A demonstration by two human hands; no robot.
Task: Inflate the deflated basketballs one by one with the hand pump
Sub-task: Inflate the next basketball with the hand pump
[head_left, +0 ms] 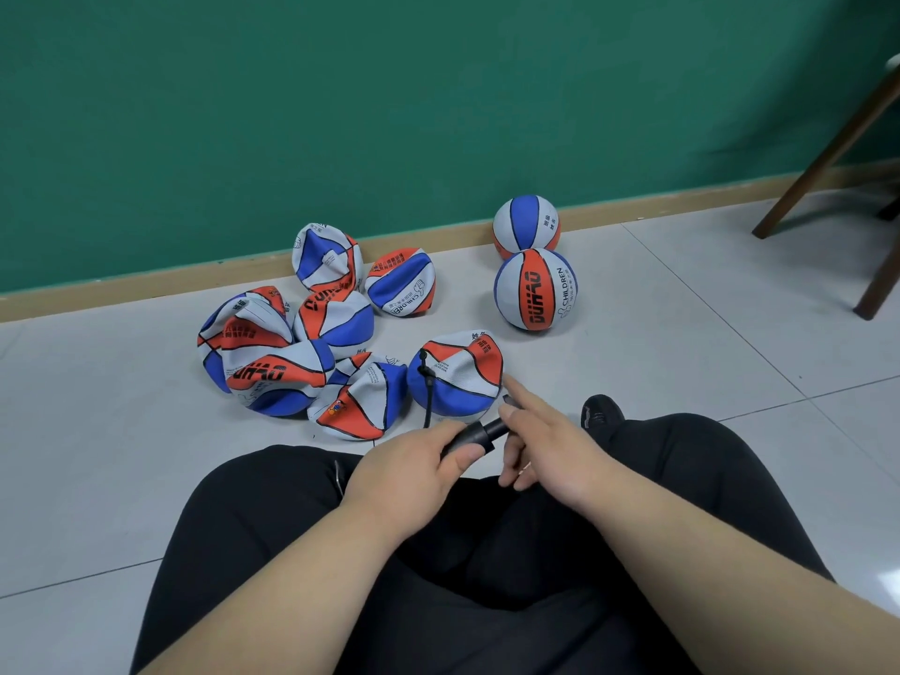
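While the left hand [414, 475] wraps its fingers round the black barrel of the hand pump [475, 437], the right hand [553, 443] sits at the pump's far end, index finger stretched out straight and lower fingers curled. The handle tip shows just beside the thumb, but I cannot tell whether that hand grips it. A thin black hose [428, 397] runs from the pump up to the valve of a dented basketball [458, 375], which lies on the grey tiled floor [682, 362] just beyond the hands. Left of it, six deflated basketballs [277, 377] lie heaped together, crumpled and touching. Two inflated basketballs [535, 288] stand to the right, touching each other, the farther one against the skirting of the green wall [341, 114]. Brown wooden chair legs [828, 153] stand at the far right.
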